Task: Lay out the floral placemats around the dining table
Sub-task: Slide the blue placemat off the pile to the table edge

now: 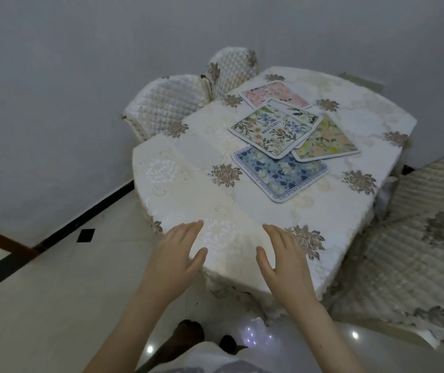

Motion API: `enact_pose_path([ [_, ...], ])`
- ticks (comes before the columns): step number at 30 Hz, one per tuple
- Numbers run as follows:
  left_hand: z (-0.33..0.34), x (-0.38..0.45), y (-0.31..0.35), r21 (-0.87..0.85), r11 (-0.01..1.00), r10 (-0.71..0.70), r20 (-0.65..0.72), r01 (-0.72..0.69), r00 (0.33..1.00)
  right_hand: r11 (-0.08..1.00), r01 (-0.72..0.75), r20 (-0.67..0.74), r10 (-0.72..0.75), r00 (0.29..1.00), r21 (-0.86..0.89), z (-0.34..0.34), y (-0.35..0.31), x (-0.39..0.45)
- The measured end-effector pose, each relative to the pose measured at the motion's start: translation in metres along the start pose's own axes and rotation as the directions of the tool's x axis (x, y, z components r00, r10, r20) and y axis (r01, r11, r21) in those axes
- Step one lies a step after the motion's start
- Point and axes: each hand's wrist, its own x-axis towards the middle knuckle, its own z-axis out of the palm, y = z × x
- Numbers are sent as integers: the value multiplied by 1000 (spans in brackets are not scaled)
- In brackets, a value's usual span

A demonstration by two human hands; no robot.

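Several floral placemats lie overlapping in a loose pile at the middle of the dining table [177,184], which wears a cream embroidered cloth. A green and white mat [272,129] reading BEAUTIFUL lies on top. Under it are a blue mat [282,175] nearest me, a yellow-green mat [325,142] to the right and a pink mat [272,93] at the far side. My left hand [176,255] and my right hand [282,258] hover palms down over the near table edge, fingers spread, holding nothing, well short of the mats.
Two quilted cream chairs [167,103] [233,67] stand at the table's far left against the grey wall. Another covered chair [414,254] stands close at the right. The floor [54,305] is pale glossy tile with a black border.
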Motion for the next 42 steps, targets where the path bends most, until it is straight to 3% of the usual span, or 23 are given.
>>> enact_pose_path([
  [9, 29, 112, -19, -39, 975, 222, 159, -218, 962, 969, -246, -102, 243, 965, -15, 23, 22, 37],
  [16, 29, 224, -51, -76, 907, 418, 273, -414, 866, 903, -426, -231, 405, 885, -49, 42, 7, 116],
  [27, 67, 351, -75, -145, 838, 538, 384, -527, 750, 853, -521, -243, 507, 827, 7, 66, 14, 221],
  [33, 119, 415, -73, -141, 869, 483, 447, -474, 753, 756, -655, -201, 643, 739, 8, 75, 75, 268],
  [36, 148, 449, -80, -108, 936, 344, 475, -335, 810, 625, -780, -178, 771, 612, 23, 84, 109, 288],
  [39, 171, 475, -89, 42, 974, 176, 472, -222, 864, 472, -880, -121, 878, 464, 50, 96, 130, 304],
  [42, 184, 487, -92, 105, 987, 56, 491, -123, 869, 382, -923, -92, 922, 376, 46, 107, 138, 315],
])
